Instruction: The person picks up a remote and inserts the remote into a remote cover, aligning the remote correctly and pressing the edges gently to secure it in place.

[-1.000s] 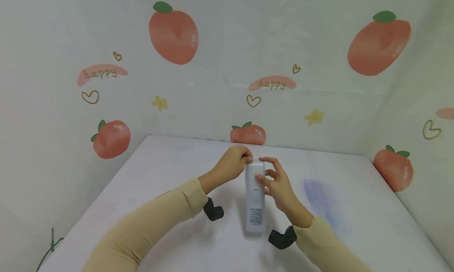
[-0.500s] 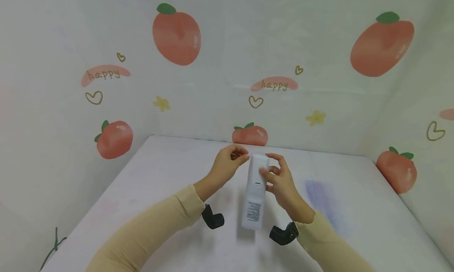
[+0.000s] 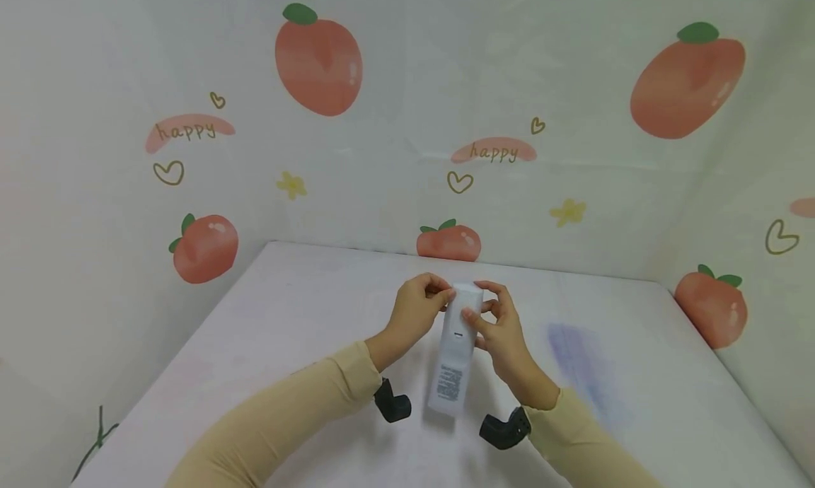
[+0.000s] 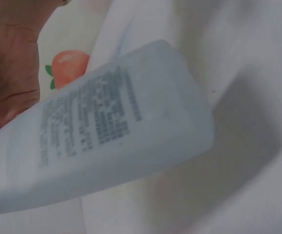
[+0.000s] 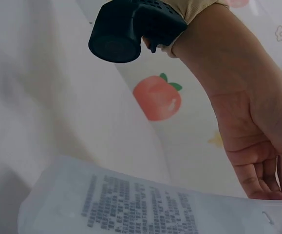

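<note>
A white remote control hangs tilted over the table, its back with a latch mark and a printed label towards me. A translucent sleeve seems to cover it, plainest at the lower end in the left wrist view. My right hand grips its upper part, thumb on the back and fingers round the right side and top. At the top left corner my left hand pinches the edge with thumb and fingers. The right wrist view shows the label side of the remote and the left hand's palm beyond; its fingertips are partly hidden.
A white table lies below, with a purple smudge at right. Behind stands a white curtain printed with fruit. Black wrist cameras hang under both sleeves. A green string is at the lower left.
My left fingers came off the top corner, moved left, then returned to it. The remote's lower end has swung left, so it leans more. The right hand keeps its grip.
</note>
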A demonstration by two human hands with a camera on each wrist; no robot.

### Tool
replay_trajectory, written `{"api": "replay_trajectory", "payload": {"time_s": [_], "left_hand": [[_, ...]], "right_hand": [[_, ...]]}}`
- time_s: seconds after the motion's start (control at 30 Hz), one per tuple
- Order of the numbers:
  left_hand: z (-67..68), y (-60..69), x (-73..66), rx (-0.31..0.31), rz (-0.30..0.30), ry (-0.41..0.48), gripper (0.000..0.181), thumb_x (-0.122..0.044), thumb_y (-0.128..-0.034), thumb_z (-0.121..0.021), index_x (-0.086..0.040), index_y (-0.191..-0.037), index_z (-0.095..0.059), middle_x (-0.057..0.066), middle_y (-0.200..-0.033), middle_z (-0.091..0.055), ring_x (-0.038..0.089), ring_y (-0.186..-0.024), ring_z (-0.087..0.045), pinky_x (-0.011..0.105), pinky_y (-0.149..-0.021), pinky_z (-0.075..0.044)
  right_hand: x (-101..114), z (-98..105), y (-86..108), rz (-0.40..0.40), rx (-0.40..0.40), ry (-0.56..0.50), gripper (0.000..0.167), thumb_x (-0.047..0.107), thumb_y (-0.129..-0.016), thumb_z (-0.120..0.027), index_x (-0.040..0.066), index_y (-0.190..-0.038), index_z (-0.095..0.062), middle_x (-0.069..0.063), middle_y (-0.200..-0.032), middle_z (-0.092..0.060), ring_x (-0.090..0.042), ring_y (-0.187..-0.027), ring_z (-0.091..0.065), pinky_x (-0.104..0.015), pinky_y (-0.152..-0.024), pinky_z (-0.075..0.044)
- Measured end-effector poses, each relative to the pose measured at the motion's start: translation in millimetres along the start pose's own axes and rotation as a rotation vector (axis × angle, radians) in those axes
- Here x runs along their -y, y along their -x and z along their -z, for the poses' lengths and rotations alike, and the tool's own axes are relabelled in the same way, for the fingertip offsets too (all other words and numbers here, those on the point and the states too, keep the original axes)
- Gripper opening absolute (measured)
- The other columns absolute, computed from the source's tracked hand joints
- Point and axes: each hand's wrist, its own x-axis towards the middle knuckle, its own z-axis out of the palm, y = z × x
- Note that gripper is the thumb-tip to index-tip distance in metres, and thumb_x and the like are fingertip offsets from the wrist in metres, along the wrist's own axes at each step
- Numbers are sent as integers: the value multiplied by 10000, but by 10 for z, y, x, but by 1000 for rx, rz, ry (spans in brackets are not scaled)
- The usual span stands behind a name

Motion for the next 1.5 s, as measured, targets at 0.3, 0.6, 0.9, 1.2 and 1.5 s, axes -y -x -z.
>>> {"api": "replay_trajectory", "payload": {"time_s": [0.3, 0.6, 0.9, 1.2, 1.5], "left_hand": [[0, -9, -16, 15, -57, -106, 141, -126, -928, -649, 2, -974, -684, 102, -872, -687, 138, -701, -649, 248, -658, -567], [-14, 33, -46, 206, -105, -337, 94, -98, -934, -575, -21, -925, -627, 36, -811, -622, 89, -697, -549, 178, -600, -475], [51, 14, 30, 265, 27, 0, 165, -127, -951, -619, 18, -1028, -610, 100, -921, -634, 124, -734, -600, 252, -709, -557], [71, 38, 142, 310, 301, 310, 338, -127, -926, -652, 44, -1207, -578, 175, -1139, -649, 240, -960, -685, 393, -876, -557], [27, 56, 152, 286, 285, 347, 317, -104, -907, -675, 82, -1156, -615, 150, -1082, -678, 187, -884, -680, 391, -862, -563]], "right_hand": [[-15, 30, 15, 27, -26, 27, 506, 7, -942, -589, 141, -1386, -387, -39, -938, -466, -163, -890, -590, -381, -697, -580], [-51, 61, 54, -33, -56, 14, 601, -5, -936, -590, 172, -1441, -316, -41, -870, -500, -142, -772, -612, -342, -624, -568], [-16, 141, -2, -96, 7, -68, 572, 46, -969, -552, 147, -1458, -275, 16, -844, -542, -116, -756, -642, -306, -674, -554], [37, 187, -22, -79, 59, -145, 538, 39, -970, -539, 136, -1435, -285, 54, -833, -559, -107, -761, -645, -301, -681, -550], [64, 194, -21, -79, 91, -121, 551, 81, -976, -552, 135, -1446, -270, 38, -924, -581, -128, -853, -623, -326, -742, -548]]}}
